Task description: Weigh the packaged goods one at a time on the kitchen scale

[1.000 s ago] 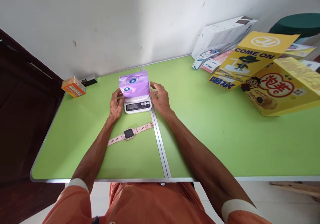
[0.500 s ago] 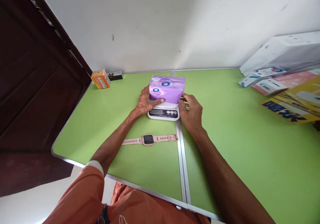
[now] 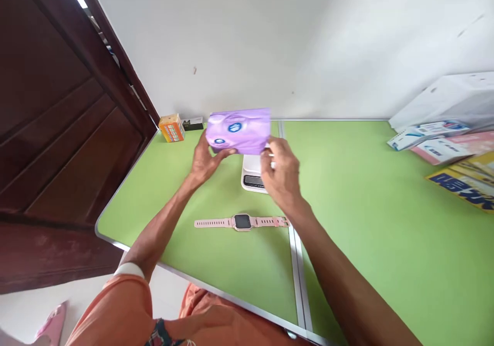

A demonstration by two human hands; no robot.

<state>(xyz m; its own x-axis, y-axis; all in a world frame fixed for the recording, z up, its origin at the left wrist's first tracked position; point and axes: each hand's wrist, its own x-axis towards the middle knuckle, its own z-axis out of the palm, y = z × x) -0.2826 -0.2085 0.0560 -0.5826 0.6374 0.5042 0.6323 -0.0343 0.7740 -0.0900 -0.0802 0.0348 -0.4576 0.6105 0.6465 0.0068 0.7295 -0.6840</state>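
**Two hands hold one purple, soft plastic pack over a white kitchen scale**

The left hand (image 3: 203, 162) holds the left end of the purple, soft plastic pack (image 3: 243, 135), its thumb spread along the lower front edge and its other fingers hidden behind. The right hand (image 3: 283, 174) is curled nearly closed, thumb and fingers pinching the pack's lower right corner. The pack tilts slightly, held up over the white kitchen scale (image 3: 251, 165) and jutting past its left side; the right hand hides part of the scale's dark display panel.

Two blue oval logos show on the pack, their lettering too blurred to read. Large dark characters, 喝水, mark a yellow printed carton (image 3: 463, 181) by the table's right side; the print on its neighbours is too small to make out.

On the green, metal-edged table (image 3: 366, 233) lies one pale pink strap watch (image 3: 242, 222) with a dark square face, stretched flat between scale and front edge, its buckle end at the metal seam. Two small boxes stand side by side near the back left corner: one orange and white (image 3: 172, 129), one black (image 3: 193, 124). Toward the back right are one large white box (image 3: 447, 102), one blue-and-white box (image 3: 428, 134) and one pink-and-white box (image 3: 440, 150).
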